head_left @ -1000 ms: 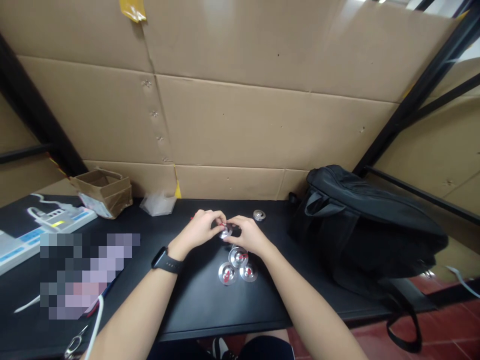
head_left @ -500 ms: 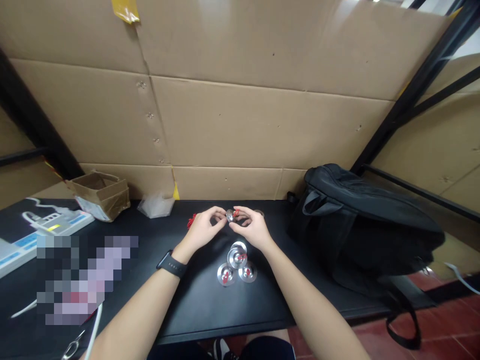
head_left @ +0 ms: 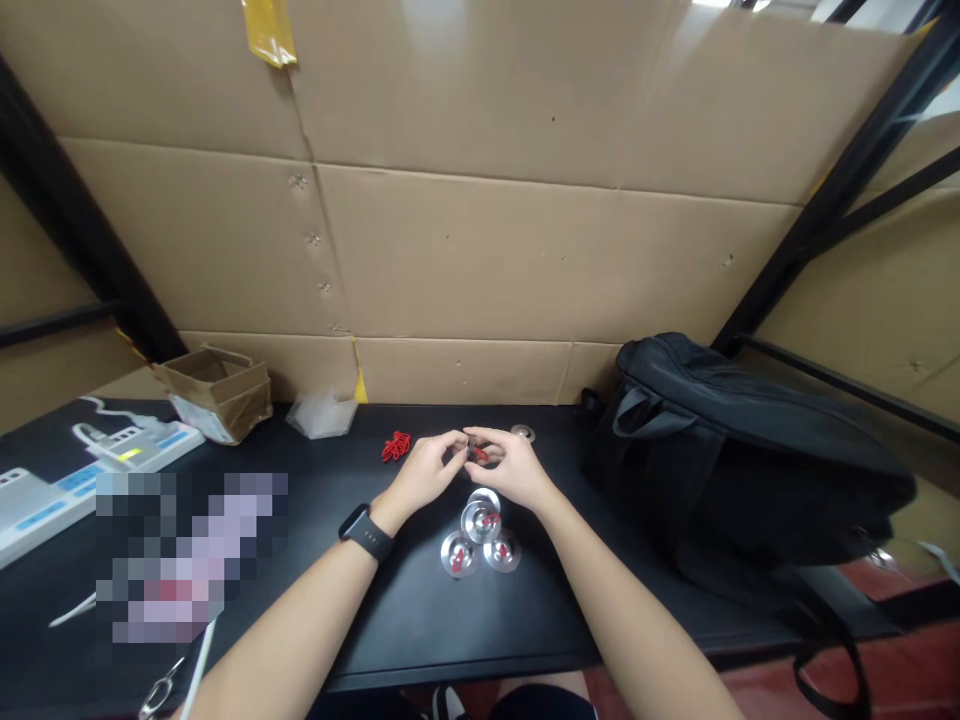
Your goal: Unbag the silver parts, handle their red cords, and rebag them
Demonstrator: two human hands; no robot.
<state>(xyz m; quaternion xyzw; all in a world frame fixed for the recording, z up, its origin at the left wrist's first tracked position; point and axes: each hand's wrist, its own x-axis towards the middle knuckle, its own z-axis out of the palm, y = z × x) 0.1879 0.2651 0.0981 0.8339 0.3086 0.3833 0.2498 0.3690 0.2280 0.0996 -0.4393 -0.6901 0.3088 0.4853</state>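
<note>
Pinch work: left grip (head_left: 429, 472) and right grip (head_left: 511, 468) both closed on little disc (head_left: 471, 450) with red cord (head_left: 481, 456), disc pile (head_left: 480, 524) just nearside of them. Probably best: pinch light, cord short.

Holds a small metal piece with red cord (head_left: 474, 453) pinched between left hand (head_left: 426, 472) and right hand (head_left: 511, 470), just above the black tabletop (head_left: 420, 620). Wears a black smartwatch (head_left: 365, 532) on the left wrist. Shows a cluster of silver discs (head_left: 480, 522) with red cord just nearer than the hands, a red cord bundle (head_left: 395, 445) to their left, a lone disc (head_left: 523, 433) beyond, a black backpack (head_left: 735, 460) at right.
</note>
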